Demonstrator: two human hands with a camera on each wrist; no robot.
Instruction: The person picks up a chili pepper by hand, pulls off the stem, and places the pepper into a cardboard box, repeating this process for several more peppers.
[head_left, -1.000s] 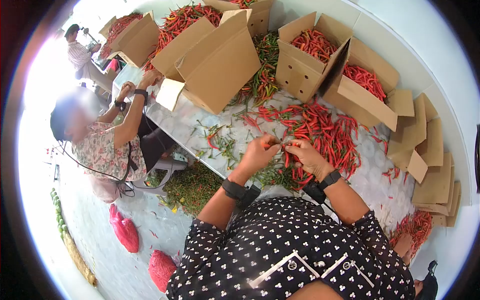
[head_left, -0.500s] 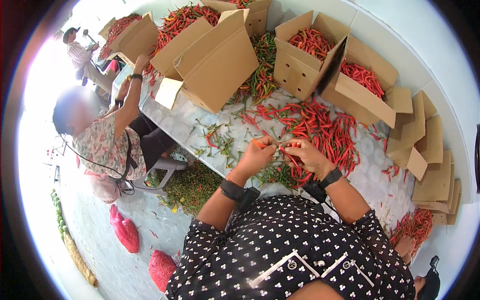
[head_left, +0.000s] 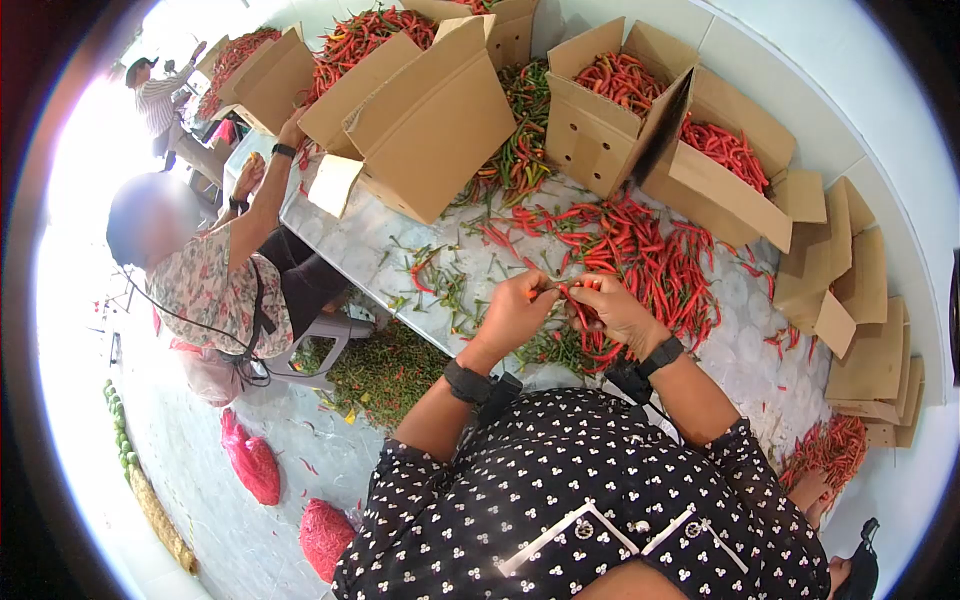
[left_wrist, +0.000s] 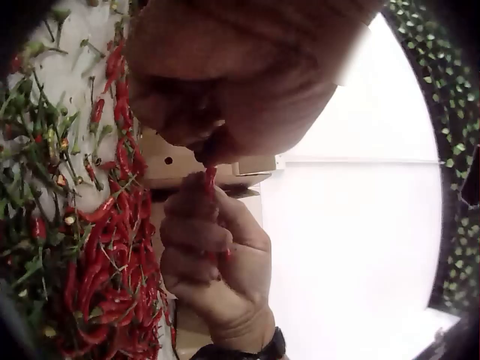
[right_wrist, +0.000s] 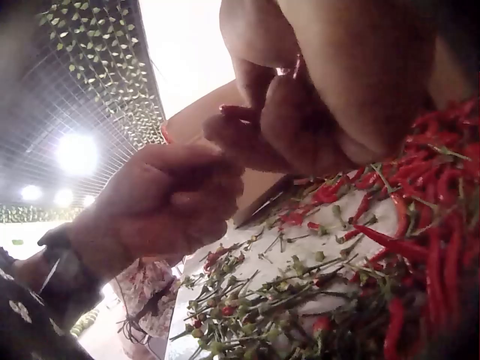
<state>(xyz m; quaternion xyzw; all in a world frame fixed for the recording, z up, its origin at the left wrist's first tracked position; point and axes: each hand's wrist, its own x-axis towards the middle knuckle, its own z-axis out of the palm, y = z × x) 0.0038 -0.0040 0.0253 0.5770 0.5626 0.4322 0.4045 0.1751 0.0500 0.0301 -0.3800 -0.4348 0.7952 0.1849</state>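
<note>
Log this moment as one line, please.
Left hand: pinching red chilli | right hand: gripping it | table: red chillies, green stems

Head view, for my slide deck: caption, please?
Left hand and right hand meet at a red chili above a chili-strewn table, cardboard boxes beyond.

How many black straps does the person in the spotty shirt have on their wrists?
2. One strap is round the wrist of the left hand; the other strap is round the wrist of the right hand. Sleeves could hide more.
</note>
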